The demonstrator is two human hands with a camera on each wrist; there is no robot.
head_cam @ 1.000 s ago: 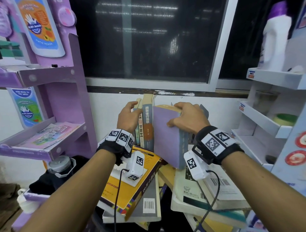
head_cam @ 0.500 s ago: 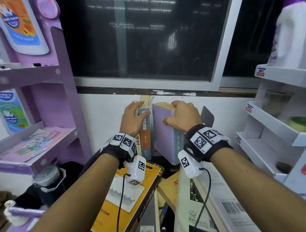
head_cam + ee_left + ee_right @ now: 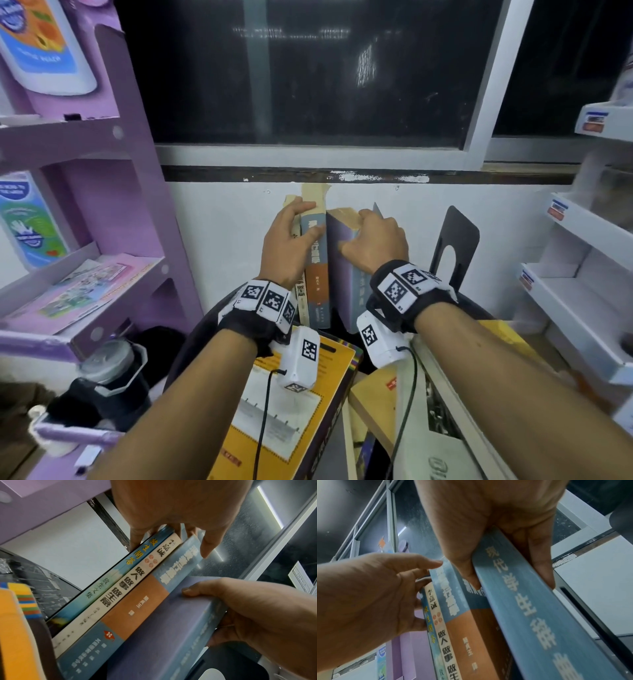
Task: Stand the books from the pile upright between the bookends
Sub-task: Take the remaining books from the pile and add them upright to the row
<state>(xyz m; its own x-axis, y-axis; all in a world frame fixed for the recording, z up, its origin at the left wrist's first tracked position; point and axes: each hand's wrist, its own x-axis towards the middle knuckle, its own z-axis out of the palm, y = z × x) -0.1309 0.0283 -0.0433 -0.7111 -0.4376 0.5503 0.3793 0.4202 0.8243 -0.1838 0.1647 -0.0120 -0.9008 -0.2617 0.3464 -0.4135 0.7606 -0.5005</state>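
Three books stand upright against the white wall: a thin blue one (image 3: pixel 96 588), a cream one (image 3: pixel 109 601) and a blue-and-orange one (image 3: pixel 317 274). My left hand (image 3: pixel 310 221) grips their tops, fingers curled behind them and thumb across the blue-and-orange spine. My right hand (image 3: pixel 354 231) grips the top of a purple-covered book (image 3: pixel 342 274) with a blue spine (image 3: pixel 530 608), thumb on its left cover. It stands almost upright, close beside the blue-and-orange book. A black bookend (image 3: pixel 459 240) stands to its right with a gap between. The left bookend is hidden.
The pile lies near me: a yellow book (image 3: pixel 308 411), a tan one (image 3: pixel 373 397) and white ones (image 3: pixel 442 428). A purple shelf unit (image 3: pixel 102 144) stands at the left with a bottle (image 3: pixel 109 370) below. White shelves (image 3: pixel 582 308) are on the right.
My right hand has carried the purple book away from me and set it nearly upright beside the standing books. My left hand stays on their tops, thumb now across the spine.
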